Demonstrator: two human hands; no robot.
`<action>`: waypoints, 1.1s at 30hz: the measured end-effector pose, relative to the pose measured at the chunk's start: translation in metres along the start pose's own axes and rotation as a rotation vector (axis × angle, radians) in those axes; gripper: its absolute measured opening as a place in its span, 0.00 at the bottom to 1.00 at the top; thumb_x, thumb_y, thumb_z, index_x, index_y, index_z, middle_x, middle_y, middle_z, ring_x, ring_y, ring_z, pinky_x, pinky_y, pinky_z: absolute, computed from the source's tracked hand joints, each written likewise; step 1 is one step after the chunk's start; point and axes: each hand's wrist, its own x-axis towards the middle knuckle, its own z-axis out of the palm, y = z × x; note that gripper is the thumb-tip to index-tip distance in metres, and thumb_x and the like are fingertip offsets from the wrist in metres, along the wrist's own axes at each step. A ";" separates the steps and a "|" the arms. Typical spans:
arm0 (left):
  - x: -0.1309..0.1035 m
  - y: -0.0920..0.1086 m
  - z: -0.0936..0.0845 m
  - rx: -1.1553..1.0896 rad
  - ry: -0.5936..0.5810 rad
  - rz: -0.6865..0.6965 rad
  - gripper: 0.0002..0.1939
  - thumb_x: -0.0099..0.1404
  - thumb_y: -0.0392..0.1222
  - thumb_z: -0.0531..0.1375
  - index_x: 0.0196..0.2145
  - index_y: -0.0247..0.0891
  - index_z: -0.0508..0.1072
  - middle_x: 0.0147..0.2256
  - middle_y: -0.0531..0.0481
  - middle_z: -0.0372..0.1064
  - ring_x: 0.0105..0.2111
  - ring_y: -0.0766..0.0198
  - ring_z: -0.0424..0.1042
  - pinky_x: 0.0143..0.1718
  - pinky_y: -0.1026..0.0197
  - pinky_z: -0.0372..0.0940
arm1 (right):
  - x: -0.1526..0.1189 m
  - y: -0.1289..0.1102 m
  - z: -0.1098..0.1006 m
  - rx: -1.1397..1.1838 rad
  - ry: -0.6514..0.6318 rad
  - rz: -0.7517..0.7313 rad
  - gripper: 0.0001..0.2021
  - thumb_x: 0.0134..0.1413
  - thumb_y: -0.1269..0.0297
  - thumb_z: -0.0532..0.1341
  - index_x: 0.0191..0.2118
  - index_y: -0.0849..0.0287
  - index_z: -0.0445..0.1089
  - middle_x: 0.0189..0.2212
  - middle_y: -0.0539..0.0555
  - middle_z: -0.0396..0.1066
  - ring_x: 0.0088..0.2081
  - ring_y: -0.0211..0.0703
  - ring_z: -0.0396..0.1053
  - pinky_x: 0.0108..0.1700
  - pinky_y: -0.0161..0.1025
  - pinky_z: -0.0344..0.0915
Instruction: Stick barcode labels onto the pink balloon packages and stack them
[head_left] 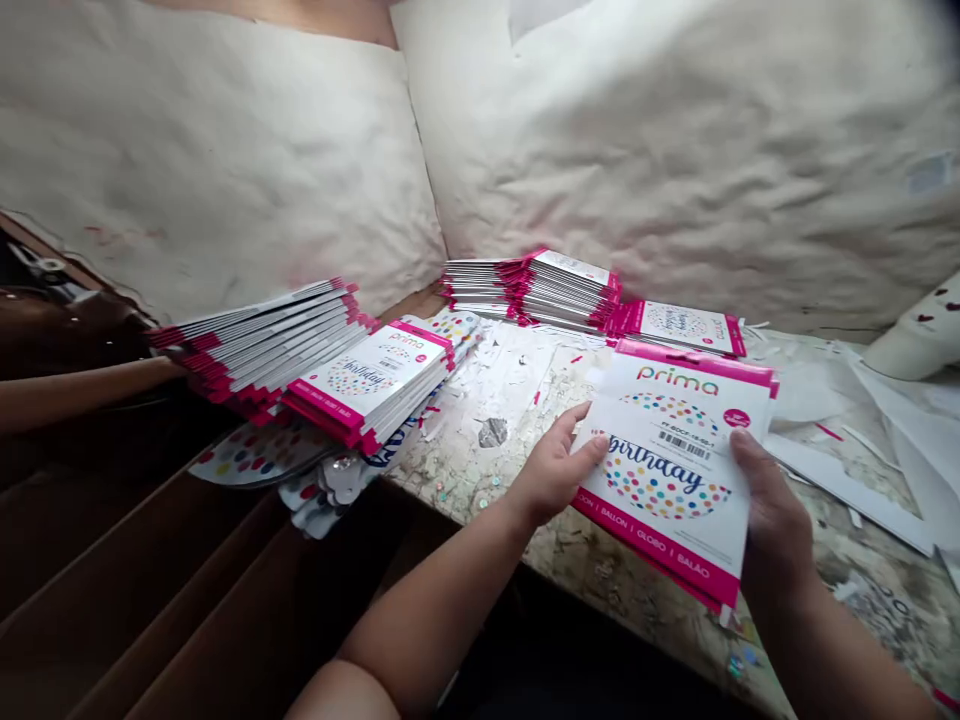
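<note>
A small stack of pink and white balloon packets (667, 470), printed "prima" and "birthday", is held over the table's front edge at the right. My left hand (559, 460) grips its left side, thumb on the front. On the right side my right hand (772, 510) is closed, its thumb on the top packet near the pink round mark. The fingers of both hands are partly hidden behind the packets. A large fanned pile of similar packets (367, 380) rests at the left of the table.
Against the papered wall stand more packet stacks (562, 285) and a low pile (686, 328). Paper scraps (855, 490) and a white cylindrical object (919, 335) are at the right. Another person's forearm (90, 395) reaches in from the left. The worn table (465, 470) has bits scattered on it.
</note>
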 end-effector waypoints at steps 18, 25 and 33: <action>-0.063 0.084 -0.151 1.802 0.507 0.532 0.24 0.62 0.26 0.47 0.53 0.36 0.69 0.53 0.47 0.67 0.54 0.58 0.65 0.56 0.54 0.61 | 0.022 0.006 0.084 -0.101 -0.497 0.064 0.25 0.57 0.47 0.54 0.54 0.59 0.57 0.30 0.55 0.74 0.23 0.38 0.67 0.25 0.34 0.61; -0.055 0.056 -0.206 1.906 0.422 -0.005 0.24 0.68 0.39 0.43 0.55 0.32 0.67 0.55 0.42 0.64 0.56 0.51 0.63 0.56 0.52 0.57 | 0.035 0.037 0.043 -0.577 -0.597 0.032 0.19 0.57 0.48 0.54 0.43 0.60 0.66 0.30 0.53 0.71 0.27 0.38 0.67 0.29 0.36 0.64; -0.048 0.055 -0.211 1.906 0.384 -0.086 0.28 0.66 0.54 0.48 0.56 0.32 0.65 0.56 0.37 0.63 0.56 0.48 0.62 0.55 0.48 0.58 | 0.112 0.024 -0.035 -1.413 -0.294 -0.469 0.11 0.53 0.63 0.56 0.40 0.59 0.71 0.37 0.57 0.72 0.37 0.47 0.69 0.42 0.43 0.64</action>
